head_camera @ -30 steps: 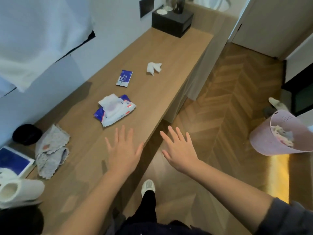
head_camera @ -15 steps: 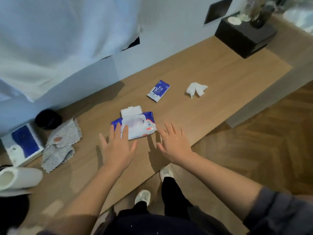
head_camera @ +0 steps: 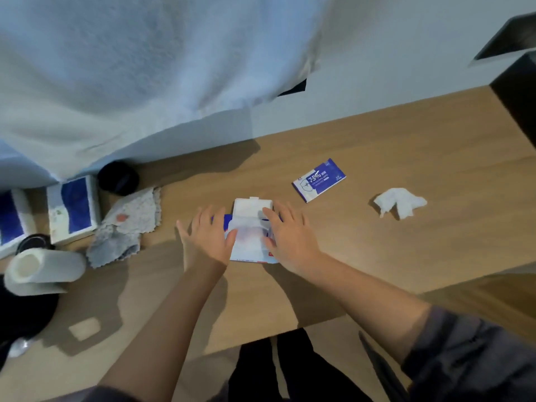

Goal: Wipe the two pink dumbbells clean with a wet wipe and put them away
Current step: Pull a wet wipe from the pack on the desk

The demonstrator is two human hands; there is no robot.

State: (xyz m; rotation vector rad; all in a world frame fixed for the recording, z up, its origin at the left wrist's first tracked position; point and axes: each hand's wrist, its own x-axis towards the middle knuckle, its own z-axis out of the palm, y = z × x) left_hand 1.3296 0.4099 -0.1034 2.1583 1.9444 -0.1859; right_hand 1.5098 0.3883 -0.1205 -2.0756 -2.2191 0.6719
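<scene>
A blue-and-white wet-wipe pack (head_camera: 249, 246) lies flat on the wooden worktop (head_camera: 406, 250), its white flap lid folded back at the far end. The left hand (head_camera: 207, 237) and right hand (head_camera: 290, 240) flank it, fingers straight and spread, gripping nothing; the right fingers lie over the pack. Beyond lies a blue sachet (head_camera: 319, 180) printed "75%", its smaller print unreadable, and a crumpled white wipe (head_camera: 400, 203) lies to the right.

matt wood counter (head_camera: 377, 256), fluffy cloth (head_camera: 127, 221)
</scene>
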